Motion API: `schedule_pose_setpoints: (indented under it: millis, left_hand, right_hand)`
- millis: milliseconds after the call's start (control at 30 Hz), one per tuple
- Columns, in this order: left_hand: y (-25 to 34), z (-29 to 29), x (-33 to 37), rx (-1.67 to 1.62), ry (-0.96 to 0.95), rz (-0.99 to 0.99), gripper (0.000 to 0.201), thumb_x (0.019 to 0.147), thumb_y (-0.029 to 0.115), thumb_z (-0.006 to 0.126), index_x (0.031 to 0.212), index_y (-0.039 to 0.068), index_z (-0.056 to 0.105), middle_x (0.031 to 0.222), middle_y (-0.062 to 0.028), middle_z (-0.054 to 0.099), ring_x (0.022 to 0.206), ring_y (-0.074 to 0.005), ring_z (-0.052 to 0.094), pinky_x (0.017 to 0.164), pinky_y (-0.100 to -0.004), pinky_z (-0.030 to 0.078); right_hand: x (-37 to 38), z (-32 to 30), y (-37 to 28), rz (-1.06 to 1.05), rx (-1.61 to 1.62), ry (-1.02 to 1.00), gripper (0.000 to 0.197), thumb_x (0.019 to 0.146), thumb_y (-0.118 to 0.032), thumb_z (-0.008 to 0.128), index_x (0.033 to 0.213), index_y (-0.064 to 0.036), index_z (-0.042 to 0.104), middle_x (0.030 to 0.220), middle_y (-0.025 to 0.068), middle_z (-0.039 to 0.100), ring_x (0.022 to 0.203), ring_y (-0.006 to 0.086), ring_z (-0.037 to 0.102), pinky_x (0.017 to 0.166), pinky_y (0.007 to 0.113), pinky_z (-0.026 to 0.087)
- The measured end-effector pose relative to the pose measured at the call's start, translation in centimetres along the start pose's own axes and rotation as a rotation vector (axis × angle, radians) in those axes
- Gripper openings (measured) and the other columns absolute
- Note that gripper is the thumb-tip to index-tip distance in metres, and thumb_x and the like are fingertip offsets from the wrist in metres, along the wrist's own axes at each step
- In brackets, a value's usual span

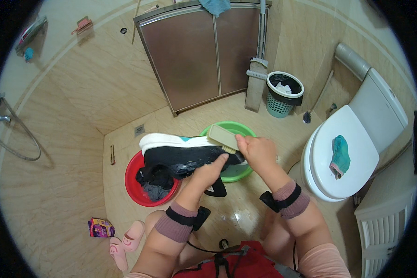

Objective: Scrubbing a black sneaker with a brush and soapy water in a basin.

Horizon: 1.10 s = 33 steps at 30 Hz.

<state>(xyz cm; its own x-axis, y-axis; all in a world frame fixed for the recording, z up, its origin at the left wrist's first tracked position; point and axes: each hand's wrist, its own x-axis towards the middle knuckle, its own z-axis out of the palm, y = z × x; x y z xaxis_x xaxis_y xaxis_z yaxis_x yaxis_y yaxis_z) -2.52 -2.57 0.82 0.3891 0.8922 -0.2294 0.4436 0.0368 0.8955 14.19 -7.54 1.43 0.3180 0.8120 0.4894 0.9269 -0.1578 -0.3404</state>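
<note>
A black shoe with a thick white sole lies on its side in the air, its toe pointing left. My left hand is closed round it from below, near the heel end. In my right hand is a scrubbing brush with a pale greenish back, its yellowish bristles against the shoe by the heel. Below the shoe stands a green basin, partly covered by the shoe and my hands. To its left a red basin holds dark wet-looking cloth.
A lidded toilet with a teal glove on it stands right. Beyond are a waste bin, a toilet brush and a brown cabinet. Pink slippers and a purple packet lie at lower left.
</note>
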Motion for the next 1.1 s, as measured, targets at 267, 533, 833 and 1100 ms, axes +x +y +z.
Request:
schedule_pose_setpoints:
  millis: [267,533,833,1100]
  left_hand:
    - [0.5,-2.4,1.2,-0.93,0.099,0.101,0.032,0.09,0.015,0.065,0.116,-0.003,0.062,0.112,-0.0119,0.065,0.1,-0.0224,0.063,0.088,-0.0346,0.051]
    - [-0.6,-1.5,1.2,0.097,0.027,-0.013,0.045,0.09,0.034,0.064,0.117,-0.003,0.062,0.116,-0.0167,0.064,0.108,-0.0253,0.06,0.096,-0.0343,0.043]
    - [0.2,-2.6,0.7,-0.773,0.073,0.104,0.037,0.09,0.021,0.065,0.118,-0.004,0.061,0.117,-0.012,0.063,0.105,-0.022,0.061,0.093,-0.033,0.047]
    - [-4.6,-0.9,2.7,0.069,0.055,0.203,0.047,0.088,0.033,0.066,0.12,-0.002,0.06,0.121,-0.0146,0.063,0.112,-0.0254,0.058,0.099,-0.0348,0.042]
  right_hand:
    - [0.4,-0.3,1.2,0.068,0.048,-0.062,0.053,0.096,-0.045,0.041,0.066,-0.011,0.068,0.061,0.0157,0.062,0.058,0.0359,0.062,0.055,0.047,0.049]
    - [-0.1,-0.3,0.2,0.051,-0.033,-0.117,0.053,0.097,-0.045,0.04,0.066,-0.0107,0.067,0.062,0.0151,0.063,0.059,0.036,0.063,0.056,0.047,0.049]
    - [0.2,-0.3,1.3,0.08,0.164,-0.105,0.054,0.097,-0.045,0.038,0.068,-0.0095,0.067,0.062,0.0175,0.062,0.06,0.0383,0.061,0.057,0.048,0.048]
    - [0.1,0.1,-0.3,0.049,0.07,-0.113,0.054,0.097,-0.045,0.039,0.068,-0.01,0.068,0.063,0.0167,0.062,0.06,0.0375,0.062,0.057,0.048,0.049]
